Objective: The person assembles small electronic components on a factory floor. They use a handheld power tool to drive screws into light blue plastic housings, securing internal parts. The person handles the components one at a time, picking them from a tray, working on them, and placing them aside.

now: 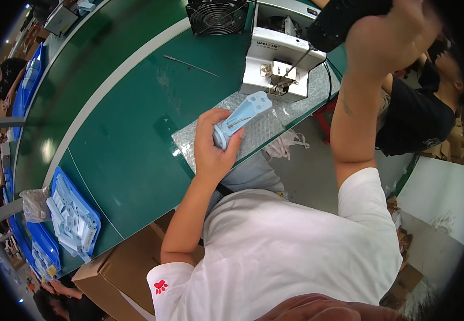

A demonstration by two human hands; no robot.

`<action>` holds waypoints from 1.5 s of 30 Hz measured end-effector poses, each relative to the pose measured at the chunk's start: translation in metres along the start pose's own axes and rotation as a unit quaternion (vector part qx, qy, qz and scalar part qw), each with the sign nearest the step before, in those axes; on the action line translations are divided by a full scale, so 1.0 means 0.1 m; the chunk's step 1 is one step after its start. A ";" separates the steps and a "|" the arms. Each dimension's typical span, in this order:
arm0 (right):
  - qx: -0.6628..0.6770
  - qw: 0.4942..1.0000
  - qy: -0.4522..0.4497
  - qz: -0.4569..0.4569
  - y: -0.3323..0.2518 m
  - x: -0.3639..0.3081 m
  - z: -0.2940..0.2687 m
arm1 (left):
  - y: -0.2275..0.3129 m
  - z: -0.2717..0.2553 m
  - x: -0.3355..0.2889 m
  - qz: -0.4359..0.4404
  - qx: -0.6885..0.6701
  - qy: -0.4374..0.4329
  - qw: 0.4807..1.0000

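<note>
"Where's the long light-blue plastic piece (248,109)?"
"In the left hand (214,147), fingers curled around its lower end, above the clear bubble-wrap sheet (256,137) on the green table (135,134)."
"And the right hand (387,43)?"
"Raised, blurred, closed around a black handheld tool (347,21). Its thin shaft slants down to the front of a white metal box-shaped machine (264,48); I can't tell whether the tip touches."
"Farther off?"
"A thin metal rod (191,65) lies flat, and a square black fan (218,18) sits beside the machine."
</note>
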State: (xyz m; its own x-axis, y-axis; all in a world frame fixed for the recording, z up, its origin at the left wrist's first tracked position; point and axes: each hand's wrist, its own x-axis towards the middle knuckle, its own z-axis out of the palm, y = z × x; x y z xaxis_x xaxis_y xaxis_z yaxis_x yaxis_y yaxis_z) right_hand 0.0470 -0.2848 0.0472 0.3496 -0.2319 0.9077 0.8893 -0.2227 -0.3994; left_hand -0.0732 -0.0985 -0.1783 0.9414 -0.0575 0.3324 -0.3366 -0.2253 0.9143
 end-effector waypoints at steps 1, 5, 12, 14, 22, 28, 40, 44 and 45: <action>-0.017 1.000 0.004 0.003 0.01 -0.02 0.06 | 0.00 0.00 0.00 0.007 0.003 0.001 1.000; 0.028 1.000 -0.005 0.002 0.08 -0.19 0.06 | 0.01 -0.01 0.01 0.025 -0.001 0.016 1.000; 0.048 0.992 -0.029 0.115 -0.30 -0.22 0.06 | 0.02 0.00 0.02 0.025 -0.025 0.036 0.999; -0.006 0.992 -0.057 0.111 -0.20 -0.09 -0.07 | 0.02 0.00 0.01 0.040 -0.013 0.047 0.998; 0.011 0.999 -0.036 -0.020 -0.04 -0.19 0.16 | 0.04 -0.02 0.01 0.019 -0.019 0.028 0.999; 0.231 0.931 -0.085 0.267 -0.09 -0.23 -0.45 | 0.01 0.00 0.01 0.038 -0.015 0.040 0.998; 0.173 0.968 -0.060 0.170 -0.17 -0.50 -0.01 | -0.01 0.01 -0.01 0.059 -0.013 0.060 0.996; 0.173 0.968 -0.064 0.169 -0.13 -0.57 0.02 | -0.02 0.01 -0.01 0.071 -0.002 0.064 0.995; 0.174 0.968 -0.064 0.170 -0.13 -0.58 0.02 | -0.02 0.01 -0.01 0.068 -0.001 0.063 0.996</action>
State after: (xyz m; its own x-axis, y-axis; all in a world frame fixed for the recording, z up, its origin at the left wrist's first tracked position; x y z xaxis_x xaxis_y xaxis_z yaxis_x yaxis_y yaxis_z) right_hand 0.0160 -0.2666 0.0004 0.6539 -0.1113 0.7483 0.7536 0.1827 -0.6314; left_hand -0.0734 -0.0990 -0.1802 0.8771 0.0362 0.4789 -0.4602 -0.2219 0.8596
